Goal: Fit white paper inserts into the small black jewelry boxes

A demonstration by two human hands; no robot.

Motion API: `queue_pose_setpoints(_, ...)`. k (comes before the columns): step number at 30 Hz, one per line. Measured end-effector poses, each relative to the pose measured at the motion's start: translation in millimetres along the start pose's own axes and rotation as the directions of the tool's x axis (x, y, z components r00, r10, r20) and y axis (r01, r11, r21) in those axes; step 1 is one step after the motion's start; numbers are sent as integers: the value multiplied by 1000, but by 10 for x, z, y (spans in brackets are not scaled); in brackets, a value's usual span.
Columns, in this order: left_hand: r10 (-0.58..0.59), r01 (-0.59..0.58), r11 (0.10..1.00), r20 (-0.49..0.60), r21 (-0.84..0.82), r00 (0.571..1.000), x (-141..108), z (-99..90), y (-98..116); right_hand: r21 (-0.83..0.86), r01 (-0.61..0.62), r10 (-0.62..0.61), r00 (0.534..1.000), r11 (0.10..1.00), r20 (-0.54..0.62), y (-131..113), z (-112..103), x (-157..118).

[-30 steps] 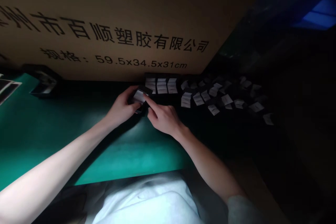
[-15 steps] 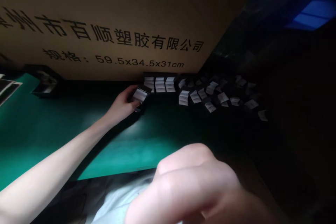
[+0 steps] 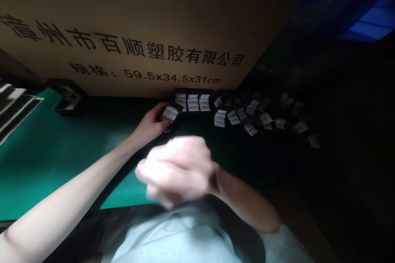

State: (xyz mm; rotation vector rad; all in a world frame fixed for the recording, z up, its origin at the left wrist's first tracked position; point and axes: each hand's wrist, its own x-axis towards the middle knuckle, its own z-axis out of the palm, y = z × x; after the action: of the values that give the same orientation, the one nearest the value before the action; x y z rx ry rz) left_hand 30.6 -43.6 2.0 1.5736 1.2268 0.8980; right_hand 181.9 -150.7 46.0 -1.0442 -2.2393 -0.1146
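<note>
A person's left hand (image 3: 149, 128) pinches a small black holder with a white paper face (image 3: 169, 113) between thumb and fingers, near the back edge of a green-topped desk (image 3: 61, 168). The right hand (image 3: 175, 170), blurred by motion, is curled with its fingers folded over, above the desk's front edge; whether it grips anything cannot be told. A moment earlier it loomed large and close to the camera, and before that its forefinger touched the holder. Now it is back over the desk, apart from the left hand.

Just beside the holder, three neat columns of folded white paper slips (image 3: 193, 102) line the back edge. To their right, roughly twenty more loose folded white slips (image 3: 251, 117) lie scattered in the dimness, too dark for an exact count. A large brown cardboard carton (image 3: 123, 20), printed in black Chinese characters and "59.5x34.5x31cm", stands behind them. One small dark holder (image 3: 69, 98) sits further left, near a stack of black-and-white sheets (image 3: 15, 109) at the desk's left corner.
</note>
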Motion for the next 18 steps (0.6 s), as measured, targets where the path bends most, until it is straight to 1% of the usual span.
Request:
queue_pose_setpoints(1,-1,1,1000,-5,-1,1000,-4,-5,17,26,50,-49,997,998,-60,160,92,77)
queue_pose_setpoints(2,-5,5,1000,-8,-3,1000,-10,-9,36,52,87,-79,986,995,-149,321,180,136)
queue_pose_setpoints(3,-13,13,1000,-3,-13,1000,-16,-12,54,61,68,-52,971,996,-234,475,263,177)
queue_pose_setpoints(4,-25,26,999,9,-27,1000,-23,-14,70,70,8,14,953,998,-303,614,338,200)
queue_pose_setpoints(5,-38,39,998,24,-44,999,-29,-14,84,95,-64,93,937,993,-338,731,406,208)
queue_pose_setpoints(6,-51,53,997,42,-57,998,-35,-13,95,127,-137,173,922,982,-346,822,465,205)
queue_pose_setpoints(8,-76,80,995,66,-66,995,-43,-12,111,202,-230,283,912,952,-296,924,556,181)
queue_pose_setpoints(9,-90,94,994,73,-61,993,-45,-12,115,235,-248,306,917,940,-257,940,589,168)
queue_pose_setpoints(13,-105,107,994,85,-21,991,-38,-20,107,297,-276,322,940,914,-117,898,667,142)
queue_pose_setpoints(15,-81,79,997,97,16,992,-33,-24,85,297,-297,333,940,908,-79,884,688,142)
queue_pose_setpoints(18,-18,8,997,132,75,991,-31,-24,34,292,-310,339,939,905,-54,899,711,137)
